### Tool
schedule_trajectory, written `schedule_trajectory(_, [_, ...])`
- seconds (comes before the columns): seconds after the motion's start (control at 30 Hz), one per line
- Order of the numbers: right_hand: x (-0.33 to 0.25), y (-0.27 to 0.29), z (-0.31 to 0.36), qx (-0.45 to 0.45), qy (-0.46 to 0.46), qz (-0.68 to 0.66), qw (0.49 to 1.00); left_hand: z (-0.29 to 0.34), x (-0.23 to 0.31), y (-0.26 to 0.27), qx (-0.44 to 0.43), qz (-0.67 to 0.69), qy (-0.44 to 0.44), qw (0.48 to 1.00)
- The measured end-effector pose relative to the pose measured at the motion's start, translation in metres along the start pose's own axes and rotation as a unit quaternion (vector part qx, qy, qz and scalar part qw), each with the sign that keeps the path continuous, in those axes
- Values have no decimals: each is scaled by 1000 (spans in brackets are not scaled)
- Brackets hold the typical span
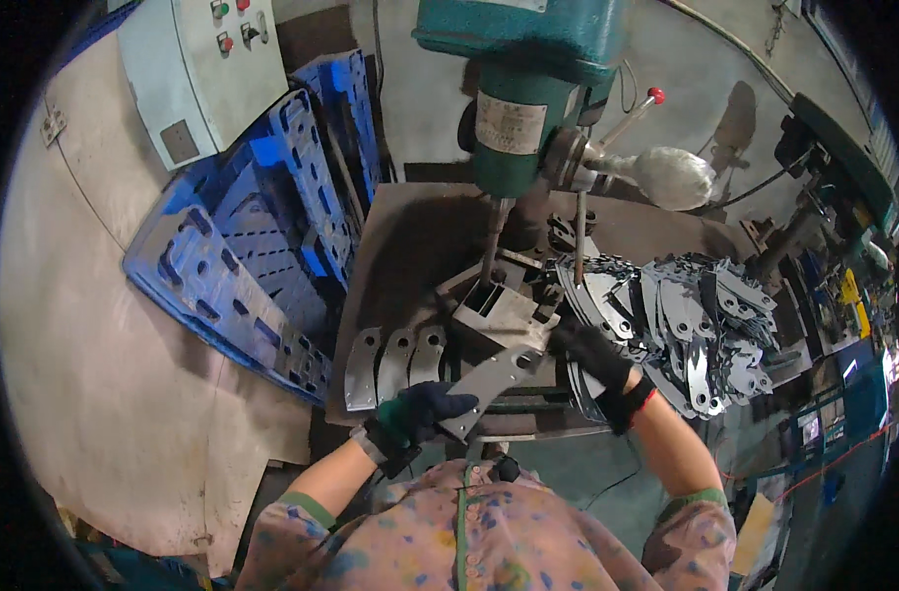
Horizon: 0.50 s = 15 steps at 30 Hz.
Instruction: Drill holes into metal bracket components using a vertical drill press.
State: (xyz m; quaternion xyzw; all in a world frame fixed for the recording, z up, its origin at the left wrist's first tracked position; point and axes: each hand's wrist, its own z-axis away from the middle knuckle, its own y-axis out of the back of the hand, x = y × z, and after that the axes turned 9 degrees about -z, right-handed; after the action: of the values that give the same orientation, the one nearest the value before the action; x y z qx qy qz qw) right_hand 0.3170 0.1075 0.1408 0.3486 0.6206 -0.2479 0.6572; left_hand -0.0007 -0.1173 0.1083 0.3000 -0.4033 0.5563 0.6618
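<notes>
My left hand, in a dark glove, is closed on the lower end of a flat, curved grey metal plate. The plate slants up to the right, and a round hole shows near its far end. My right hand, in a black glove, is just right of that far end, beside a heap of similar plates; its fingers blur into the dark parts, so their grip is unclear. Just beyond the held plate stands a steel fixture under the spindle of a green drill press.
Several curved plates lie side by side on the left of the metal worktable. Blue plastic pallets lean at the left below a grey control box. A red-knobbed lever and a plastic-wrapped part stick out rightward from the press.
</notes>
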Motion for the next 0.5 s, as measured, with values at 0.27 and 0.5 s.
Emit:
schedule_trajectory(0.27, [-265, 2, -20, 262, 443, 96, 852, -85, -52, 17, 217, -101, -190, 952])
schedule_trajectory(0.5, [-304, -22, -21, 134, 394, 121, 901, -149, -13, 14, 239, 114, 7, 964])
